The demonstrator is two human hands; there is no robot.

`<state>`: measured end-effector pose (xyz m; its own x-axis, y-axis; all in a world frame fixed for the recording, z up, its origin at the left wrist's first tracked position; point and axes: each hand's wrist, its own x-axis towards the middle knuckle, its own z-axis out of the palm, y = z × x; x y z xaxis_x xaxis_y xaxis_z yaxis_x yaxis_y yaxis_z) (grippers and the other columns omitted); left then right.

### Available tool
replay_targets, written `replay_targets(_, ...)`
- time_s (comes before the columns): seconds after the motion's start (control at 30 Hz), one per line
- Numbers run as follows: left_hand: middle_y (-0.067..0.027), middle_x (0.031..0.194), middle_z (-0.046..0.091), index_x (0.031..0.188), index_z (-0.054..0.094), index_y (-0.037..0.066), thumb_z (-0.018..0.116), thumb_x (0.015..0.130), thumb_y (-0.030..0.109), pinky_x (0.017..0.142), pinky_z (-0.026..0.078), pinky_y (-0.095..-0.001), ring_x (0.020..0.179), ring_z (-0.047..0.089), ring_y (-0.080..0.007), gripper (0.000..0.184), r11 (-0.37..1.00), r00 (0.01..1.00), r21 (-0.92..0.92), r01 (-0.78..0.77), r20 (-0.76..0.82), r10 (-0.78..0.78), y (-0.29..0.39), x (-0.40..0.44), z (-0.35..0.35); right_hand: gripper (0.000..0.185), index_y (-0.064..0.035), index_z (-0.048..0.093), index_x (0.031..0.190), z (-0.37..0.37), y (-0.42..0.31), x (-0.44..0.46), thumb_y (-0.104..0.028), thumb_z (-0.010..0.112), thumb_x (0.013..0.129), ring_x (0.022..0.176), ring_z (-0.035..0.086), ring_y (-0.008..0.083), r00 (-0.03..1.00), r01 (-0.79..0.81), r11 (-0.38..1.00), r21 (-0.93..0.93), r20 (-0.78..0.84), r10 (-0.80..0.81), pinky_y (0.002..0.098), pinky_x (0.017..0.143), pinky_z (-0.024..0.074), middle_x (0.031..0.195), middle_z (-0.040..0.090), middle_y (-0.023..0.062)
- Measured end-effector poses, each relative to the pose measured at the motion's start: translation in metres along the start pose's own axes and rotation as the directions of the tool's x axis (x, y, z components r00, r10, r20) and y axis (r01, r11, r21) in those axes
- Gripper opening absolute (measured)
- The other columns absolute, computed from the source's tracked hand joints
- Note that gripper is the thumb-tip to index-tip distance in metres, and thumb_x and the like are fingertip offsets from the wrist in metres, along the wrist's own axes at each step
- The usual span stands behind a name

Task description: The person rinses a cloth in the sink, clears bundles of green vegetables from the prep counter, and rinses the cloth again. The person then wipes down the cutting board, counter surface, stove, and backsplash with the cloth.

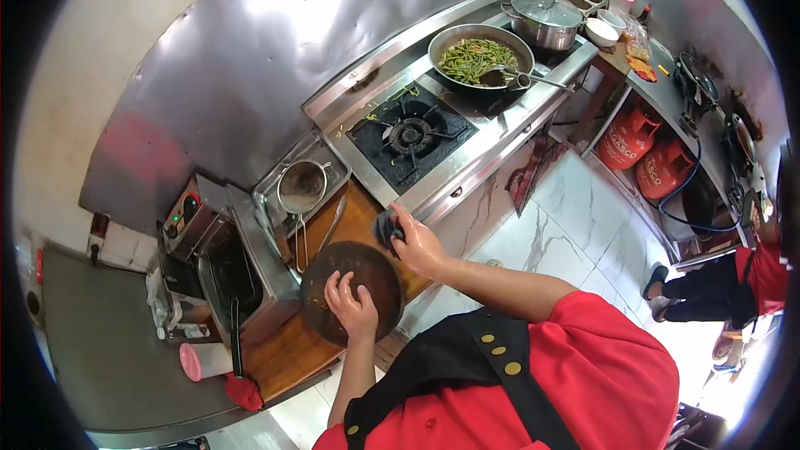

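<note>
A dark brown wok (387, 290) sits on the wooden counter in front of me. My left hand (353, 307) is over its inside, fingers spread; I cannot tell whether they touch the metal. At the wok's upper right edge, my right hand (417, 243) is closed on a dark grey bundled cloth (387, 228). Whether a wok handle lies under that cloth is hidden. Just above the wok are a round strainer (302, 187) on a metal tray and a metal utensil (336, 218) on the wood.
Beyond stands a stove with a bare burner (411, 135), a pan of green beans (477, 58) with a ladle, and a lidded pot (546, 20). At left is a fryer (233, 271) and a pink-lidded tub (204, 362). Red gas cylinders (629, 135) and another person (754, 279) are at right.
</note>
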<state>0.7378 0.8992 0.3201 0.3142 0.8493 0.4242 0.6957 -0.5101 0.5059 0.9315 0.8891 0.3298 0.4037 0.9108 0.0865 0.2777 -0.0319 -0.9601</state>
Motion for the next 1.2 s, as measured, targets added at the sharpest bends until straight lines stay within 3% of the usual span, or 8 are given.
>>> replay_targets(0.13,-0.0189,0.122,0.043,0.109,0.051,0.003,0.055,0.073,0.008,0.098,0.030,-0.0482,0.116,0.038,-0.0370,0.037,0.982,0.994,0.170,0.080,0.060,-0.091,-0.023,-0.012,0.063,0.058,-0.0017,0.035,0.130,-0.021,0.032,0.037,-0.004,0.053,0.075,0.119,0.041,0.0390,0.935,0.353,0.887,-0.296,0.075,-0.347,0.0406,0.099,0.0350,0.126,0.043,0.0273)
replay_targets(0.33,-0.0178,0.125,0.043,0.112,0.049,0.004,0.054,0.073,0.013,0.099,0.028,-0.0497,0.119,0.037,-0.0375,0.040,0.920,0.983,0.379,0.103,0.104,-0.153,-0.026,-0.018,0.072,0.059,-0.0072,0.041,0.128,-0.032,0.111,0.072,-0.037,0.057,0.080,0.132,0.026,0.0316,0.888,0.452,0.715,-0.533,0.347,-0.302,0.0593,0.103,0.0151,0.137,0.035,0.0165)
replay_targets(0.47,-0.0166,0.127,0.042,0.113,0.047,0.004,0.053,0.074,0.011,0.100,0.027,-0.0497,0.121,0.035,-0.0379,0.041,0.917,0.978,0.384,0.107,0.123,-0.166,-0.024,-0.017,0.071,0.038,-0.0101,0.059,0.106,-0.102,0.127,0.103,-0.032,0.060,0.075,0.127,0.034,0.0309,0.948,0.319,0.701,-0.638,0.233,-0.218,0.0530,0.104,0.0207,0.129,0.045,0.0136)
replay_targets(0.63,-0.0201,0.127,0.039,0.112,0.046,0.003,0.053,0.073,0.010,0.100,0.026,-0.0511,0.120,0.034,-0.0399,0.040,0.917,0.971,0.382,0.114,0.153,-0.185,-0.020,-0.013,0.071,0.040,-0.0075,0.058,0.108,-0.270,0.207,0.168,-0.026,0.061,0.073,0.121,0.040,0.0330,0.936,-0.060,0.717,-0.694,-0.289,-0.201,0.0452,0.101,0.0308,0.124,0.048,0.0166)
replay_targets(0.73,-0.0206,0.126,0.040,0.111,0.046,0.002,0.053,0.072,0.009,0.099,0.026,-0.0515,0.119,0.035,-0.0400,0.040,0.915,0.965,0.384,0.122,0.169,-0.199,-0.018,-0.010,0.070,0.044,-0.0077,0.051,0.123,-0.324,0.237,0.210,-0.030,0.048,0.085,0.129,0.031,0.0324,0.785,-0.435,0.555,-0.708,-0.601,-0.151,0.0507,0.103,0.0249,0.134,0.041,0.0169)
replay_targets(0.83,-0.0213,0.126,0.040,0.110,0.047,0.001,0.053,0.072,0.009,0.099,0.027,-0.0519,0.118,0.035,-0.0403,0.039,0.915,0.963,0.387,0.112,0.187,-0.197,-0.021,-0.011,0.074,0.047,-0.0094,0.050,0.125,-0.256,0.211,0.191,-0.039,0.038,0.089,0.130,0.030,0.0298,0.888,-0.455,0.215,-0.864,-0.458,0.037,0.0503,0.104,0.0235,0.137,0.040,0.0118)
replay_targets(1.03,-0.0222,0.125,0.041,0.109,0.046,0.001,0.048,0.078,0.014,0.096,0.029,-0.0519,0.116,0.037,-0.0405,0.033,0.910,0.973,0.407,0.076,0.169,-0.157,-0.016,-0.010,0.072,0.065,-0.0097,0.028,0.139,-0.101,0.146,0.093,-0.042,0.047,0.086,0.137,0.015,0.0275,0.976,0.176,0.721,-0.670,0.211,-0.042,0.0503,0.109,0.0080,0.147,0.019,0.0143)
replay_targets(1.2,-0.0219,0.124,0.042,0.108,0.047,0.001,0.045,0.081,0.021,0.095,0.031,-0.0512,0.115,0.039,-0.0402,0.033,0.896,0.971,0.433,0.097,0.157,-0.181,-0.026,-0.017,0.074,0.059,-0.0120,0.037,0.135,-0.176,0.173,0.133,-0.041,0.048,0.084,0.135,0.019,0.0290,0.986,-0.151,0.673,-0.724,-0.156,0.054,0.0506,0.108,0.0100,0.146,0.023,0.0138)
